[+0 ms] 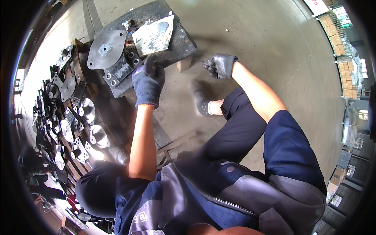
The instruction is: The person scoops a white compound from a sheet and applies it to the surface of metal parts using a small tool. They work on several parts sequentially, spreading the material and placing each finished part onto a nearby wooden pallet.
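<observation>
grey plate (102,58) at 10 o'clock, white sheet (152,37) smudged grey at 11, navy-black left glove (149,78), black right glove (221,65), navy-and-grey jacket (244,192)

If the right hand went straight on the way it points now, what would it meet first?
Probably the near right corner of the dark workbench or the pale wooden block below it, since the right hand points left toward them. Its height against the bench is unclear.

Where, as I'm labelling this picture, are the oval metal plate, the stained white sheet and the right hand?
Oval metal plate (107,53): head view, near the middle of its flat face.
Stained white sheet (153,36): head view, near its middle.
Right hand (222,65): head view, its gloved back.
</observation>
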Demonstrator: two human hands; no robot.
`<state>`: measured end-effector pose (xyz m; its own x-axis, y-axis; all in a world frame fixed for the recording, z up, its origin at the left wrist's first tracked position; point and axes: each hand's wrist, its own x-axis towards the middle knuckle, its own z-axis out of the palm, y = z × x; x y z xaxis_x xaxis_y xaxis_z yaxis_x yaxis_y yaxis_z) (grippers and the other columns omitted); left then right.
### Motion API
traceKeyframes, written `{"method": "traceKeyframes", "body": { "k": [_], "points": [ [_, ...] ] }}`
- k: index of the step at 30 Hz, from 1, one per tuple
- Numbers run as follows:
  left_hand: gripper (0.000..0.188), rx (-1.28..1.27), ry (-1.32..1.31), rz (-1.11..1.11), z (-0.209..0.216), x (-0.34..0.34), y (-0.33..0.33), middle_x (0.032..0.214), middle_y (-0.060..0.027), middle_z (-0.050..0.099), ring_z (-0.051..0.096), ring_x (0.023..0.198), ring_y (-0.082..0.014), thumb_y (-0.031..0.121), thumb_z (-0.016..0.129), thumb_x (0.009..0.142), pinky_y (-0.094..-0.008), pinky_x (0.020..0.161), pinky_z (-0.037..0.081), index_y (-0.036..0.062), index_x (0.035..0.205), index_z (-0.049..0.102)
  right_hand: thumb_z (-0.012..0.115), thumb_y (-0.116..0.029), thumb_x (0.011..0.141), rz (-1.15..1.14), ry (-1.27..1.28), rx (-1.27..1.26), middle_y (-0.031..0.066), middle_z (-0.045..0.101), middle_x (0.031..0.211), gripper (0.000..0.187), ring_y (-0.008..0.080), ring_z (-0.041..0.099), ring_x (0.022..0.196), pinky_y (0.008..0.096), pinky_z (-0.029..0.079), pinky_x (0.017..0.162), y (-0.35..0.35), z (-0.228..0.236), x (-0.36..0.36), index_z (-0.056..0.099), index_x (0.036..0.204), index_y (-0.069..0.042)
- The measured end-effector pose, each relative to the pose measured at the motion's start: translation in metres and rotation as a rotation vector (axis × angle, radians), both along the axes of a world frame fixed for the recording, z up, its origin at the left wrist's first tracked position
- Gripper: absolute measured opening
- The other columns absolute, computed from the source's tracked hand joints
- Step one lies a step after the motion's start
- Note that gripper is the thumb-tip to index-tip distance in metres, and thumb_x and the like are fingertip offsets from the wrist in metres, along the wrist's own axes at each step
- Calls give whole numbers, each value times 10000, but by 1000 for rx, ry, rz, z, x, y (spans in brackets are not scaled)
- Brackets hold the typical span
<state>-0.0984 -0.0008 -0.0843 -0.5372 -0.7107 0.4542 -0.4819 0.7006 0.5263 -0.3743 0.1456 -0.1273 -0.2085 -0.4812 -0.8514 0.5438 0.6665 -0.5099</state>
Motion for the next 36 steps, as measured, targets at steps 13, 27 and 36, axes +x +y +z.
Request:
{"method": "traceKeyframes", "body": {
  "k": [13, 27, 36],
  "points": [
    [617, 309, -99, 156, 15, -20, -30, 1338, -215, 585, 615, 1159, -388, 239, 660, 849, -425, 996, 494, 48, 1417, 512, 628, -147, 941, 75, 1040, -322, 19, 713, 861, 82, 128, 625, 726, 295, 513, 652, -73, 17, -45, 653, 1012, -115],
    [643, 579, -569, 300, 33, -58, -62, 1298, -266, 601, 661, 1097, -417, 376, 501, 917, -486, 936, 521, 153, 1511, 397, 663, -159, 836, 374, 1912, -467, 31, 664, 907, 182, 225, 639, 841, 380, 510, 760, -144, 42, -9, 640, 1015, -135],
    [592, 626, -456, 246, 45, -68, -60, 1281, -277, 599, 642, 1125, -413, 339, 565, 917, -472, 943, 517, 117, 1458, 469, 611, -206, 957, 48, 894, -440, 98, 650, 905, 261, 231, 575, 839, 345, 515, 851, -228, -6, -72, 628, 1012, 48]
  ]
}}
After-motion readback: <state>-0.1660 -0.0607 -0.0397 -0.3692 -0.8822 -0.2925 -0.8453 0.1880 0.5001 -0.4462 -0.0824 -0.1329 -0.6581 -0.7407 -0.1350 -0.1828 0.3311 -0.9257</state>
